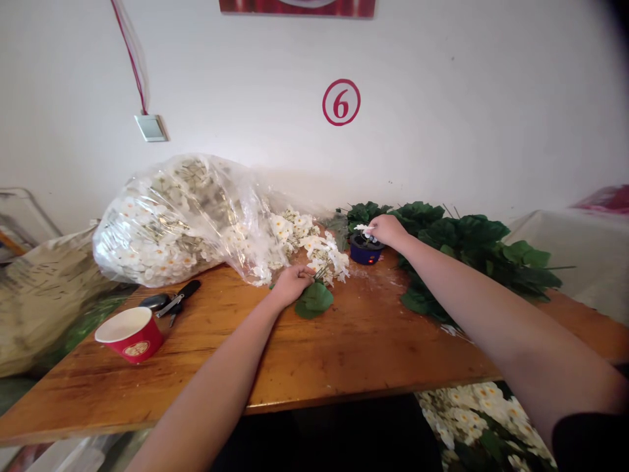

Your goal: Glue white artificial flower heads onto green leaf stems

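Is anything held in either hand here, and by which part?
The left hand holds a green leaf, apparently by its stem. The right hand holds a white flower; its exact grip point cannot be told.

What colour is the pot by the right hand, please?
The pot is dark blue, as the head view shows.

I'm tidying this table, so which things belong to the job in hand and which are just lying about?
Seemingly in use: blue pot, held white flower, leafy sprig, bagged flowers, leaf pile.
Seemingly lying about: red cup, metal tool, black object.
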`<action>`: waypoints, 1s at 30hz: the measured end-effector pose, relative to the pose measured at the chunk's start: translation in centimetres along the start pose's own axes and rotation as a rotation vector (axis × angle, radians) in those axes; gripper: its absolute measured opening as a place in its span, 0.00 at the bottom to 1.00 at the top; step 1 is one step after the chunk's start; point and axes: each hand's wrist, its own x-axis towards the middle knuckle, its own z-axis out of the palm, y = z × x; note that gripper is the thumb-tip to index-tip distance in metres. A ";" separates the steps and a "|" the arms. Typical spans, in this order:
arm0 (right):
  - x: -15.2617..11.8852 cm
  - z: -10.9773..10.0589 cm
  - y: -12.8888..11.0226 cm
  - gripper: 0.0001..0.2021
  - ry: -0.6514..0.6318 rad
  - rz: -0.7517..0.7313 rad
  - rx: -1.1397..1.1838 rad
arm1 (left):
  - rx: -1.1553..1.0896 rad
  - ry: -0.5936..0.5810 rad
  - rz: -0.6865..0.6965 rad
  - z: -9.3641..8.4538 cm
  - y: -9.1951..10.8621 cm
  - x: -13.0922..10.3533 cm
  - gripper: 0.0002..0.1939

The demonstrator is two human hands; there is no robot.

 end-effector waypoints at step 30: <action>-11.6 5.9 -7.8 0.19 -0.107 0.026 1.034 | -0.356 -0.180 0.061 0.6 -0.9 -0.4 0.23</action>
